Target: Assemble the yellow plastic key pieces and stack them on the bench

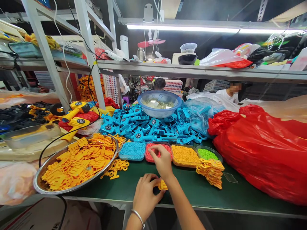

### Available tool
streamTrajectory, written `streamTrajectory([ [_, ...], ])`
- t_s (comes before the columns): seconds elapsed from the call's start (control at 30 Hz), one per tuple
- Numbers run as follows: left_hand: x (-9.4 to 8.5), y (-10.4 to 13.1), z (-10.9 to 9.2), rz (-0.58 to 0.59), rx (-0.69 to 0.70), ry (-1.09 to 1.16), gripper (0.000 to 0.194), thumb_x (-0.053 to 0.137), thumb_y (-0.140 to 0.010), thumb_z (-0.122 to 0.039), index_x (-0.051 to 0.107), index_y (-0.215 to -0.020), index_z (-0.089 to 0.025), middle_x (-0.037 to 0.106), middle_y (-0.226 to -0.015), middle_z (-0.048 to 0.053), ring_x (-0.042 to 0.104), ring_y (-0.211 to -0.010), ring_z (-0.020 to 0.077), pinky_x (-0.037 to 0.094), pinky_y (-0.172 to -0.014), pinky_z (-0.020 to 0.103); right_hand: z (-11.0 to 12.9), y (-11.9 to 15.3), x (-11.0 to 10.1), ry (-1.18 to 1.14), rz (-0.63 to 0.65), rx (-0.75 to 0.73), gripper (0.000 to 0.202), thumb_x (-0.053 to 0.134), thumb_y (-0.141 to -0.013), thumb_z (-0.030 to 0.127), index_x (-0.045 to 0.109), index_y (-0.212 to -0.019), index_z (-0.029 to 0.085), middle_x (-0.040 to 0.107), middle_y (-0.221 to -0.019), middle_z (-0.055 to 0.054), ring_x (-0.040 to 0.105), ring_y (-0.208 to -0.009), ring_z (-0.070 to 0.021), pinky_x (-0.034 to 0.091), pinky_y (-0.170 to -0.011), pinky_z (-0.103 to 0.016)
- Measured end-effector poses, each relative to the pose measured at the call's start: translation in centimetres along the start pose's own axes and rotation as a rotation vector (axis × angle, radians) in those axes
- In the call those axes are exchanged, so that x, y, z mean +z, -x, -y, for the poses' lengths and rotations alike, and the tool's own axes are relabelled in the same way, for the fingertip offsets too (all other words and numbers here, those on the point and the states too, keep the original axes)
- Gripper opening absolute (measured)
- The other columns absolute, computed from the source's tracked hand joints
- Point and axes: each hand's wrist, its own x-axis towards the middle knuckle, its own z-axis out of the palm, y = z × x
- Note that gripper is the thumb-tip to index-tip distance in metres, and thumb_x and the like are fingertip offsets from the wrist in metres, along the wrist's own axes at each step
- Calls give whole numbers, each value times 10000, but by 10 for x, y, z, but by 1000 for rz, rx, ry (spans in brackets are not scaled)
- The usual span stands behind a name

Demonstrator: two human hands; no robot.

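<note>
My left hand (146, 191), a bracelet on its wrist, is closed on a yellow-orange plastic piece (163, 185) just above the green table. Over the tray of red beads (148, 157) hovers my right hand (163, 161), thumb and forefinger drawn together in a pinch. Whatever sits between those fingertips, if anything, is too small to make out. Trays of blue beads (132, 151) and yellow beads (184, 154) flank the red one. A smaller tub of green beads (207, 154) stands further right. In front of it, similar yellow-orange pieces (211, 172) are stacked.
At left, a metal basin (35, 185) holds many yellow-orange pieces. Behind the trays lies a heap of blue plastic toy parts (153, 127), with a blue-rimmed bowl (159, 111) on top. A large red bag (261, 150) bulges at right. A shelf (203, 71) runs overhead.
</note>
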Motion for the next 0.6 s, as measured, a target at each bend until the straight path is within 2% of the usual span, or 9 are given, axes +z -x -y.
streamTrajectory([
  [0.07, 0, 0, -1, -9, -6, -9, 177, 630, -707, -238, 666, -880, -242, 615, -972, 29, 521, -912, 217, 389, -787, 359, 3, -23, 16, 180, 177, -137, 183, 470, -867, 295, 630, -855, 207, 611, -766, 1, 532, -753, -125, 390, -716, -225],
  [0.13, -1, 1, -1, -16, 0, -12, 183, 628, -710, -248, 662, -890, -236, 614, -967, 32, 521, -904, 217, 389, -782, 359, 0, -39, 25, 340, 313, -189, 157, 498, -856, 269, 645, -886, 226, 628, -816, 4, 535, -827, -130, 376, -733, -222],
  [0.2, -1, 2, -1, -18, 7, -6, 177, 628, -712, -263, 662, -884, -241, 615, -957, 30, 521, -899, 216, 389, -774, 356, -8, -47, 23, 428, 347, -164, 161, 506, -848, 251, 657, -898, 225, 644, -869, -10, 533, -875, -147, 367, -736, -235],
  [0.27, -1, 2, -1, -20, 6, -3, 184, 630, -711, -269, 661, -891, -250, 614, -952, 26, 522, -901, 215, 388, -768, 352, -18, -50, 13, 493, 345, -111, 191, 484, -849, 224, 668, -898, 208, 659, -890, -36, 538, -886, -168, 361, -735, -254],
  [0.43, 1, 4, -1, -28, 12, -13, 197, 648, -703, -285, 654, -897, -252, 606, -947, 10, 517, -909, 200, 385, -772, 336, -41, -45, -15, 643, 487, 17, 99, 618, -724, 194, 714, -699, 198, 695, -750, -62, 596, -751, -190, 363, -636, -250],
  [0.5, 1, 4, 0, -28, 20, -15, 194, 650, -702, -283, 651, -893, -251, 604, -950, 8, 514, -914, 197, 382, -778, 335, -47, -43, -17, 670, 553, 38, 44, 675, -670, 213, 719, -667, 210, 701, -730, -57, 608, -727, -191, 360, -605, -242],
  [0.6, 2, 3, 1, -20, 29, -20, 211, 643, -711, -289, 648, -918, -252, 603, -963, 11, 510, -919, 198, 378, -777, 337, -51, -43, -14, 700, 602, 51, 35, 688, -657, 227, 722, -659, 220, 705, -715, -53, 617, -727, -189, 359, -593, -235],
])
